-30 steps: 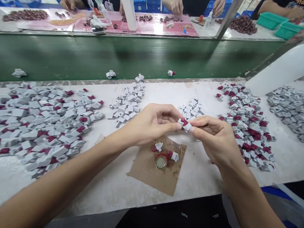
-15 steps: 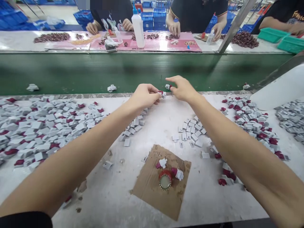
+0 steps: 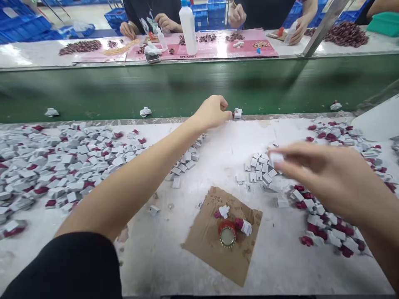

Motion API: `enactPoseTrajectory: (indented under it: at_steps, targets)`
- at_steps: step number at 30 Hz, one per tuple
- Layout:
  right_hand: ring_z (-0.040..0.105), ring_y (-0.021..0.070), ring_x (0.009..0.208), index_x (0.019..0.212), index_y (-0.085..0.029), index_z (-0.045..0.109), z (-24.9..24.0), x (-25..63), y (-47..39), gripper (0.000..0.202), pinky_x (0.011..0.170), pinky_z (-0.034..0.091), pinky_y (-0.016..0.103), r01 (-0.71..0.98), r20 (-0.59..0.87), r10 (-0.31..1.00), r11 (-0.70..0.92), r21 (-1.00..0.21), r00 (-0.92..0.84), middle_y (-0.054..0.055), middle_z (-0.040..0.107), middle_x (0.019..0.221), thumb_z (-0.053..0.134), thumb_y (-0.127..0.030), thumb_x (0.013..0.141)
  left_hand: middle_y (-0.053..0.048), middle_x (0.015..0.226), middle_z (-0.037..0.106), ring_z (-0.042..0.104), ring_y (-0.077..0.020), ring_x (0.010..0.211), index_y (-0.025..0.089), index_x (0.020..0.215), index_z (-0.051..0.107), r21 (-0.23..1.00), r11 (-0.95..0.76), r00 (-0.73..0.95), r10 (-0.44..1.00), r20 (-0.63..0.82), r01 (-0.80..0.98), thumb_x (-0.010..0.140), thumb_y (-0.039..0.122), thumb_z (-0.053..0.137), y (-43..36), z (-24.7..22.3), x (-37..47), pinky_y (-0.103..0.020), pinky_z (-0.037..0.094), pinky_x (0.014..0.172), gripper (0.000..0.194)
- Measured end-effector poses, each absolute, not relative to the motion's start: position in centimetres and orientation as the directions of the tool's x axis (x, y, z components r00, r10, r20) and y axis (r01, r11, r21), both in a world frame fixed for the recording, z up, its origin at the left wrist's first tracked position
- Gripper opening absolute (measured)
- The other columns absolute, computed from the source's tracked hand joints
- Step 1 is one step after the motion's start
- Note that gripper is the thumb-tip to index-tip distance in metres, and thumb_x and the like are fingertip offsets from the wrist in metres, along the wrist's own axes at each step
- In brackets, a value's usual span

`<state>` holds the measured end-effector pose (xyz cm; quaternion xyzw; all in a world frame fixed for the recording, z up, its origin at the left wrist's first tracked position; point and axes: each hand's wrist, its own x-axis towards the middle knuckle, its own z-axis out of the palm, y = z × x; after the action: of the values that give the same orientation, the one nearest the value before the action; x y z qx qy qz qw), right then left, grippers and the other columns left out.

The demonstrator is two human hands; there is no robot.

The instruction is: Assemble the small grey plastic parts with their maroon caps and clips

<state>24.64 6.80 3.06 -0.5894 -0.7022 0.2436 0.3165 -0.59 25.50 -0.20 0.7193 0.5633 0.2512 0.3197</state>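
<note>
My left hand [image 3: 215, 111] reaches to the near edge of the green belt, its fingers apart. Its fingertips are beside a small white and maroon plastic piece [image 3: 237, 113], perhaps touching it. My right hand [image 3: 324, 174], blurred by motion, is above the right side of the table, with a small white plastic piece [image 3: 276, 158] between thumb and fingers. Beneath it lie loose white pieces [image 3: 260, 168] and a heap of white and maroon pieces [image 3: 330, 230]. On a cardboard square [image 3: 215, 249] sit a red bottle cap [image 3: 227, 236] and two white and maroon pieces [image 3: 245, 226].
A large heap of white and maroon pieces [image 3: 71, 162] covers the table's left. The green conveyor belt [image 3: 171, 85] runs across, carrying several pieces. Beyond it, co-workers' hands [image 3: 166, 21] are over a pink mat [image 3: 212, 52] near a white bottle [image 3: 188, 29]. A metal post [image 3: 324, 29] stands right.
My right hand has come back from the belt edge towards me and to the right, with a white piece. My left hand has shifted slightly right and opened. The view has moved a little.
</note>
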Motion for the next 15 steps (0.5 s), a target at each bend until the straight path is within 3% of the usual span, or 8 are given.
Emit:
enactPoseTrajectory:
  at_steps: [2, 3, 4, 6, 11, 15]
  targets:
    - [0.085, 0.0307, 0.095, 0.113, -0.038, 0.093, 1.3, 25.9, 0.5, 0.024, 0.063, 0.068, 0.038, 0.67, 0.115, 0.992, 0.117, -0.733, -0.047, 0.008, 0.088, 0.12, 0.081, -0.055, 0.101, -0.012, 0.11, 0.074, 0.069, -0.0301, 0.098, 0.02, 0.11, 0.075, 0.558, -0.304, 0.276, 0.951, 0.136, 0.772, 0.086, 0.015, 0.078, 22.7, 0.2, -2.9, -0.047, 0.057, 0.095, 0.025]
    - [0.084, 0.0314, 0.1, 0.117, -0.04, 0.092, 0.3, 26.2, -2.2, 0.026, 0.063, 0.069, 0.037, 0.667, 0.095, 0.995, 0.071, -0.742, -0.001, 0.008, 0.086, 0.126, 0.081, -0.057, 0.101, -0.012, 0.106, 0.071, 0.068, -0.0334, 0.103, 0.021, 0.102, 0.074, 0.449, -0.325, 0.285, 0.946, 0.157, 0.832, 0.087, 0.018, 0.077, 21.2, 0.2, -4.0, -0.049, 0.056, 0.097, 0.015]
    - [0.084, 0.0319, 0.1, 0.121, -0.04, 0.091, -0.6, 26.4, -4.4, 0.026, 0.064, 0.071, 0.037, 0.648, 0.088, 0.995, 0.04, -0.761, 0.041, 0.009, 0.084, 0.125, 0.081, -0.055, 0.101, -0.013, 0.102, 0.068, 0.066, -0.0372, 0.108, 0.021, 0.093, 0.071, 0.358, -0.319, 0.276, 0.947, 0.166, 0.878, 0.089, 0.023, 0.078, 19.8, 0.1, -4.9, -0.051, 0.055, 0.099, 0.009]
    - [0.085, 0.0322, 0.1, 0.123, -0.039, 0.09, -2.2, 26.1, -7.6, 0.024, 0.064, 0.072, 0.036, 0.614, 0.087, 0.993, 0.017, -0.789, 0.085, 0.009, 0.083, 0.123, 0.083, -0.048, 0.101, -0.013, 0.098, 0.064, 0.063, -0.0426, 0.115, 0.022, 0.086, 0.064, 0.259, -0.281, 0.241, 0.955, 0.174, 0.924, 0.09, 0.03, 0.08, 17.6, -0.3, -6.0, -0.054, 0.053, 0.103, 0.018]
    - [0.087, 0.0274, 0.098, 0.113, -0.034, 0.087, -3.2, 24.1, -10.2, 0.012, 0.073, 0.073, 0.03, 0.6, 0.171, 0.983, 0.094, -0.795, 0.072, 0.006, 0.085, 0.113, 0.081, -0.032, 0.103, -0.013, 0.101, 0.066, 0.06, -0.0402, 0.119, 0.024, 0.089, 0.057, 0.233, -0.24, 0.207, 0.966, 0.157, 0.942, 0.092, 0.016, 0.072, 15.8, -0.8, -5.0, -0.055, 0.048, 0.112, 0.017]
    - [0.082, 0.0237, 0.087, 0.113, -0.029, 0.083, -3.0, 23.8, -11.0, 0.011, 0.061, 0.067, 0.028, 0.65, 0.182, 0.979, 0.083, -0.756, 0.087, 0.008, 0.082, 0.112, 0.077, -0.025, 0.105, -0.016, 0.108, 0.072, 0.06, -0.0458, 0.126, 0.024, 0.089, 0.056, 0.278, -0.254, 0.217, 0.964, 0.155, 0.927, 0.095, 0.014, 0.065, 15.3, -0.3, -4.2, -0.067, 0.043, 0.117, 0.014]
